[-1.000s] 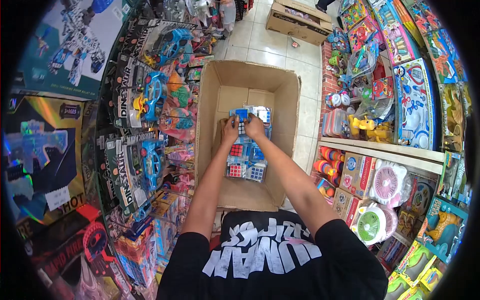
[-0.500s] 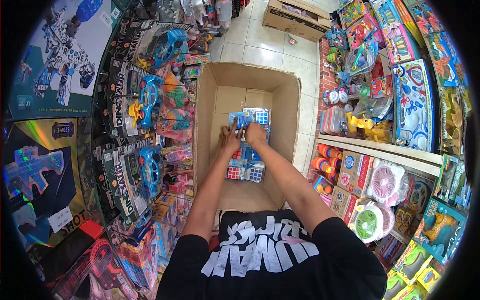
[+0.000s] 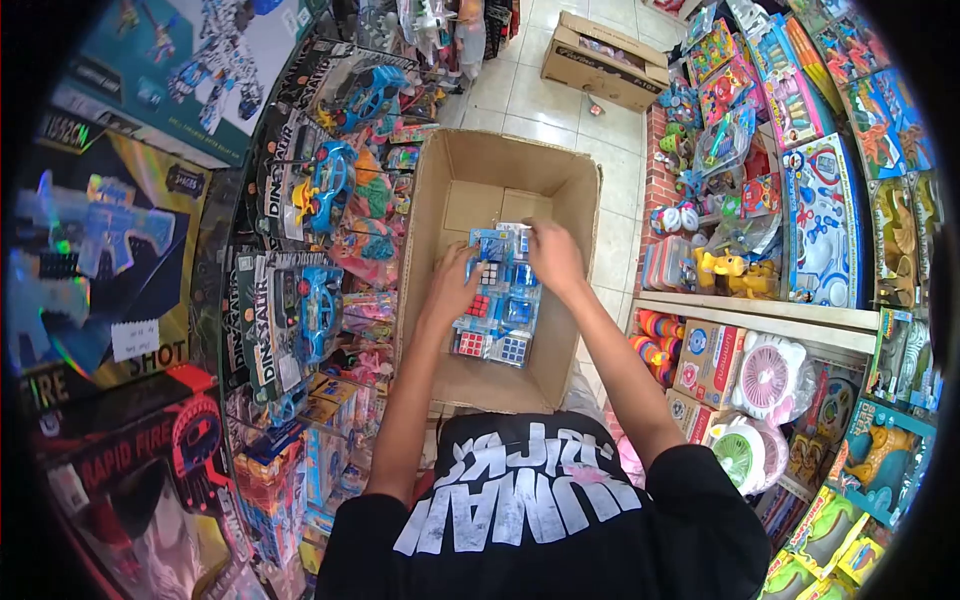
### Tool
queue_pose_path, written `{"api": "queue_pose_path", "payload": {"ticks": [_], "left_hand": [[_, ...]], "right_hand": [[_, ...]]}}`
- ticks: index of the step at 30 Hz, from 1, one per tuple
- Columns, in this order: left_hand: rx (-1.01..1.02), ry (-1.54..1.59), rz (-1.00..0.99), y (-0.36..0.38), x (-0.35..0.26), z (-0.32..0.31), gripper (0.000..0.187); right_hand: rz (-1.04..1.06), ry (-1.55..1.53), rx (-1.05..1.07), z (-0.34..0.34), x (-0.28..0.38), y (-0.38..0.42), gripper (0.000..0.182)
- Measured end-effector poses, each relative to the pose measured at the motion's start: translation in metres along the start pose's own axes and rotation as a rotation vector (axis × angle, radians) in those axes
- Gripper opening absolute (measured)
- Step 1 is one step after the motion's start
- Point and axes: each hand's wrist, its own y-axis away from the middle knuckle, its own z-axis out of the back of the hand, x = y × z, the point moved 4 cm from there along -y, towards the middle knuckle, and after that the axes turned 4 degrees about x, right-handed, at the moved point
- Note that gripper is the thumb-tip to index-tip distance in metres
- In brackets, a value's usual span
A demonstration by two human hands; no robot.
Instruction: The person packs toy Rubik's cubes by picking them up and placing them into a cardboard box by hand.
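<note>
Several packaged puzzle cubes (image 3: 489, 274) lie in two columns on the floor of an open cardboard box (image 3: 430, 340). Their faces show red, white and blue squares behind clear plastic. My left hand (image 3: 455, 287) rests along the left edge of the upper packs, fingers stretched out and apart. At the upper right corner of the stack, my right hand (image 3: 556, 256) has its fingers bent round the edge of a puzzle cube pack (image 3: 514, 240). Its fingertips are partly hidden, and glare covers part of that pack.
Packaged toys (image 3: 322, 190) hang close on the left. Shelves on the right hold a pink fan (image 3: 768, 364), a green fan (image 3: 735, 458) and a boxed toy set (image 3: 825, 215). Another cardboard box (image 3: 605, 65) stands on the tiled floor (image 3: 535, 85) ahead.
My hands have moved apart: the right one to the right and up to the pack's corner, the left one slightly left. The upper packs now lie more evenly in their columns. The view has shifted slightly.
</note>
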Motion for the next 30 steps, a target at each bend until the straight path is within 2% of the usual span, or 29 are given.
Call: {"api": "queue_pose_path", "payload": {"ticks": [1, 2, 3, 5, 6, 7, 8, 10, 12, 13, 14, 16, 17, 18, 19, 20, 21, 22, 23, 24, 25, 26, 28, 30], "left_hand": [[-0.114, -0.047, -0.052, 0.019, -0.02, 0.023, 0.035], [-0.23, -0.096, -0.104, 0.04, -0.036, 0.043, 0.027], [-0.323, -0.071, -0.067, 0.061, -0.041, 0.053, 0.023], [-0.428, -0.123, -0.005, 0.104, -0.042, 0.063, 0.017], [-0.439, -0.199, 0.027, 0.125, -0.04, 0.063, 0.016], [-0.445, -0.193, 0.04, 0.145, -0.035, 0.057, 0.016], [-0.528, -0.096, 0.091, 0.164, -0.023, 0.052, 0.016], [-0.629, -0.002, 0.149, 0.195, -0.002, 0.035, 0.016], [-1.02, 0.055, 0.088, 0.23, 0.013, 0.016, 0.018], [-1.106, 0.153, 0.241, 0.248, 0.025, -0.003, 0.02], [-1.129, 0.146, 0.253, 0.26, 0.036, -0.026, 0.02], [-1.265, 0.035, 0.555, 0.291, 0.075, -0.08, 0.019], [-1.237, -0.229, 0.599, 0.301, 0.088, -0.113, 0.025], [-1.071, -0.058, 0.656, 0.312, 0.094, -0.136, 0.028], [-0.909, 0.113, 0.701, 0.324, 0.101, -0.16, 0.032], [-0.824, 0.064, 0.737, 0.343, 0.122, -0.2, 0.032], [-0.741, 0.018, 0.777, 0.364, 0.143, -0.243, 0.031], [-0.6, 0.032, 0.875, 0.383, 0.154, -0.281, 0.032], [-0.456, 0.056, 0.974, 0.401, 0.155, -0.313, 0.032], [-0.414, 0.276, 1.2, 0.417, 0.134, -0.324, 0.04], [-0.081, 0.05, 1.237, 0.442, 0.173, -0.387, 0.049], [-0.237, 0.213, 1.436, 0.459, 0.143, -0.393, 0.053], [-0.19, 0.314, 1.442, 0.484, 0.099, -0.4, 0.052], [-0.31, 0.495, 1.233, 0.517, 0.071, -0.419, 0.052]], "right_hand": [[0.183, -0.086, -0.181, 0.024, 0.003, 0.01, 0.02], [0.171, -0.126, -0.261, 0.049, 0.008, 0.022, 0.017], [0.157, -0.169, -0.338, 0.069, 0.01, 0.037, 0.015], [-0.088, -0.373, -0.436, 0.064, -0.025, 0.066, 0.015], [-0.081, -0.368, -0.427, 0.056, -0.039, 0.08, 0.015], [-0.161, -0.405, -0.424, 0.044, -0.057, 0.095, 0.015], [-0.238, -0.443, -0.422, 0.029, -0.073, 0.109, 0.015], [-0.29, -0.468, -0.354, -0.007, -0.094, 0.136, 0.016], [-0.337, -0.399, -0.098, -0.069, -0.155, 0.168, 0.022], [-0.36, -0.523, 0.015, -0.108, -0.187, 0.188, 0.027], [-0.38, -0.647, 0.135, -0.141, -0.212, 0.208, 0.032], [-0.152, -0.575, 0.344, -0.167, -0.221, 0.238, 0.043], [-0.095, -0.616, 0.455, -0.208, -0.265, 0.262, 0.042], [-0.042, -0.656, 0.574, -0.245, -0.301, 0.283, 0.042], [-0.014, -0.664, 0.609, -0.19, -0.264, 0.274, 0.042], [-0.035, 0.182, 1.078, -0.157, -0.221, 0.281, 0.039], [0.013, 0.182, 1.102, -0.178, -0.276, 0.298, 0.039], [0.359, 0.51, 1.254, -0.22, -0.317, 0.309, 0.029], [0.315, 0.456, 1.208, -0.208, -0.332, 0.308, 0.027], [0.27, 0.402, 1.167, -0.192, -0.332, 0.311, 0.026], [-0.035, 0.282, 1.197, -0.162, -0.315, 0.31, 0.026], [-0.346, 0.172, 1.206, -0.139, -0.308, 0.311, 0.026], [-0.208, 0.27, 1.217, -0.138, -0.336, 0.316, 0.021], [-0.086, 0.366, 1.213, -0.141, -0.378, 0.312, 0.016]]}}
